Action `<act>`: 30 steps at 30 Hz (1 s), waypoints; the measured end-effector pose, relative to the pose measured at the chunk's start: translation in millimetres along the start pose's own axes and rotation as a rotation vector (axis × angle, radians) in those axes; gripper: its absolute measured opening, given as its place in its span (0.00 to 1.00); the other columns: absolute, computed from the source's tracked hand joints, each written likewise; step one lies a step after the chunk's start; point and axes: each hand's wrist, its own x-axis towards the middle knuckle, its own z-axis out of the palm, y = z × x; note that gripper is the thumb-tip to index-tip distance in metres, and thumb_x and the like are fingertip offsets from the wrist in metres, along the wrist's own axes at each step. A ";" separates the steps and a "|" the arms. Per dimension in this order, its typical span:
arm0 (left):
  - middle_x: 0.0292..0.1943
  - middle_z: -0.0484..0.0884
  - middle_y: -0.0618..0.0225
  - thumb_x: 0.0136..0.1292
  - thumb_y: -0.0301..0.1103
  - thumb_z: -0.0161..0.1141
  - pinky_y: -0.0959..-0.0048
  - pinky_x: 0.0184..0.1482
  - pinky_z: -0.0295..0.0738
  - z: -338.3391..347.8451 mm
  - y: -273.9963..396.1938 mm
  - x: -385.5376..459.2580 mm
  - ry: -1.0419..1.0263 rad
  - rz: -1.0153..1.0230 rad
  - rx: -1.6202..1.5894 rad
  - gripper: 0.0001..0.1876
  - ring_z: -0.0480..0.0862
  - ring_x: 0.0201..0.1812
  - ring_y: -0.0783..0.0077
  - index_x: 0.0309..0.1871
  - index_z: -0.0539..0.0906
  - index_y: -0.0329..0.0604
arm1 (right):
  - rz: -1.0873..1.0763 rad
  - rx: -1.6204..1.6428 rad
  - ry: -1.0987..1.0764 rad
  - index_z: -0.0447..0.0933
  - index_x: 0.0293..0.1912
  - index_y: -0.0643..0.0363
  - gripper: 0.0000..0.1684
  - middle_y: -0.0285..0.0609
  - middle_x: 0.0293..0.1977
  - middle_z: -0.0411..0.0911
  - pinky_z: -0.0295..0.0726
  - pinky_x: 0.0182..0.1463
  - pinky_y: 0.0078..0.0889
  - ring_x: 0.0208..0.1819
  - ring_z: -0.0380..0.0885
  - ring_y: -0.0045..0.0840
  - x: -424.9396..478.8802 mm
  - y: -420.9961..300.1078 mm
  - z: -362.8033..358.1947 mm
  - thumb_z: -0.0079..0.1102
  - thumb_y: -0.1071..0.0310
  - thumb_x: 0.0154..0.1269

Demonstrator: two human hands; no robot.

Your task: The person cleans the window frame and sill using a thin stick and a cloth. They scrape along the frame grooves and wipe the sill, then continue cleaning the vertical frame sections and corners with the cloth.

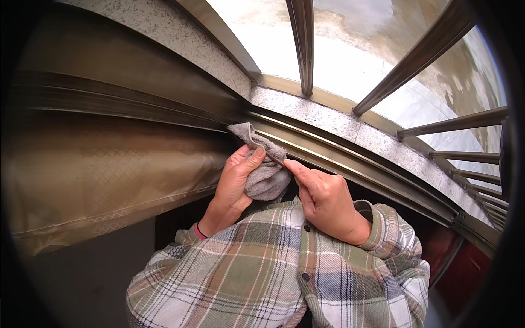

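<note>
A grey terry cloth [268, 180] hangs bunched in my left hand [234, 180], pinched between thumb and fingers. My right hand [326, 197] grips a thin dark stick-like tool [275, 158]. Its far end runs into a fold of the cloth near my left thumb, so the tip is hidden. Both hands are close together in front of my chest, just on the near side of the metal window track [328, 149]. The upper corner of the cloth lies over the left end of that track.
Beyond the track runs a speckled stone sill [328, 112] with upright metal bars [302, 49] along its outer edge. A sliding window frame [123, 94] stands at the left, beside a tan patterned curtain [123, 172]. Something dark red [463, 274] is at the lower right.
</note>
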 end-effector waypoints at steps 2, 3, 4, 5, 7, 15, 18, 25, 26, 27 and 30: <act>0.52 0.87 0.62 0.78 0.31 0.58 0.69 0.58 0.85 4.5 -2.4 0.3 0.022 -0.013 -0.012 0.14 0.88 0.52 0.70 0.61 0.79 0.37 | 0.004 0.070 0.003 0.77 0.63 0.59 0.29 0.47 0.30 0.82 0.83 0.31 0.42 0.28 0.83 0.42 -0.5 0.1 -1.4 0.61 0.79 0.60; 0.52 0.87 0.62 0.78 0.31 0.58 0.69 0.58 0.85 5.6 -6.0 -2.1 0.031 -0.017 -0.033 0.14 0.88 0.52 0.70 0.61 0.79 0.37 | 0.007 0.106 0.000 0.77 0.63 0.60 0.29 0.48 0.31 0.83 0.83 0.33 0.43 0.29 0.84 0.42 -1.9 0.5 -0.8 0.61 0.79 0.60; 0.53 0.87 0.62 0.78 0.31 0.58 0.69 0.58 0.85 6.6 -9.0 -3.5 0.041 -0.022 -0.053 0.14 0.88 0.52 0.70 0.61 0.79 0.37 | 0.061 0.103 -0.074 0.77 0.62 0.60 0.28 0.50 0.33 0.85 0.84 0.35 0.44 0.32 0.85 0.43 -3.4 -2.6 -6.5 0.60 0.79 0.61; 0.53 0.87 0.62 0.78 0.31 0.58 0.69 0.58 0.85 6.4 -12.0 -3.1 0.037 -0.034 -0.065 0.14 0.88 0.52 0.70 0.61 0.79 0.37 | 0.051 0.088 -0.076 0.77 0.62 0.60 0.28 0.50 0.33 0.85 0.84 0.35 0.44 0.32 0.85 0.44 -5.0 -0.2 -7.4 0.60 0.79 0.61; 0.53 0.87 0.62 0.78 0.31 0.58 0.69 0.58 0.85 3.9 -19.2 0.6 0.022 -0.070 -0.087 0.14 0.88 0.53 0.70 0.61 0.79 0.37 | 0.042 0.052 -0.072 0.77 0.61 0.60 0.27 0.51 0.33 0.85 0.84 0.35 0.44 0.32 0.85 0.45 -8.5 2.1 -9.9 0.60 0.79 0.61; 0.53 0.86 0.61 0.79 0.35 0.56 0.64 0.60 0.84 -12.9 -23.9 16.8 -0.022 -0.155 -0.177 0.14 0.87 0.53 0.67 0.61 0.79 0.39 | 0.046 -0.019 -0.075 0.77 0.59 0.62 0.25 0.53 0.31 0.84 0.84 0.34 0.48 0.29 0.84 0.49 -0.7 7.7 -0.3 0.59 0.77 0.61; 0.54 0.86 0.61 0.80 0.35 0.55 0.63 0.61 0.83 -9.8 -21.2 10.5 -0.010 -0.170 -0.193 0.14 0.87 0.55 0.67 0.61 0.79 0.39 | 0.071 -0.049 -0.127 0.77 0.59 0.62 0.25 0.52 0.28 0.84 0.84 0.32 0.48 0.28 0.84 0.48 0.4 -2.7 -4.0 0.59 0.76 0.61; 0.54 0.86 0.61 0.79 0.38 0.56 0.60 0.62 0.83 -13.0 -21.8 7.3 -0.048 -0.195 -0.237 0.14 0.86 0.55 0.64 0.59 0.80 0.39 | 0.031 -0.179 -0.223 0.78 0.58 0.65 0.25 0.51 0.25 0.82 0.81 0.29 0.48 0.25 0.83 0.46 9.6 -12.8 -13.9 0.59 0.75 0.60; 0.53 0.86 0.60 0.79 0.38 0.56 0.59 0.62 0.83 -14.7 -22.0 8.9 -0.049 -0.212 -0.254 0.14 0.86 0.54 0.64 0.58 0.80 0.40 | 0.023 -0.193 -0.233 0.78 0.58 0.66 0.24 0.52 0.25 0.82 0.81 0.28 0.48 0.24 0.83 0.46 13.3 -12.3 -14.7 0.59 0.74 0.60; 0.53 0.87 0.60 0.79 0.39 0.56 0.59 0.62 0.83 -17.4 -21.8 10.9 -0.048 -0.227 -0.272 0.14 0.87 0.54 0.63 0.58 0.81 0.40 | 0.014 -0.192 -0.227 0.79 0.57 0.66 0.23 0.52 0.24 0.82 0.81 0.28 0.48 0.25 0.83 0.46 16.6 -10.2 -14.7 0.59 0.74 0.60; 0.52 0.87 0.59 0.79 0.39 0.56 0.58 0.61 0.83 -25.2 -20.5 19.0 -0.034 -0.232 -0.267 0.14 0.87 0.53 0.62 0.57 0.81 0.40 | 0.046 -0.191 -0.244 0.79 0.59 0.61 0.25 0.52 0.30 0.84 0.80 0.31 0.46 0.29 0.83 0.47 22.9 -2.6 -10.4 0.61 0.78 0.60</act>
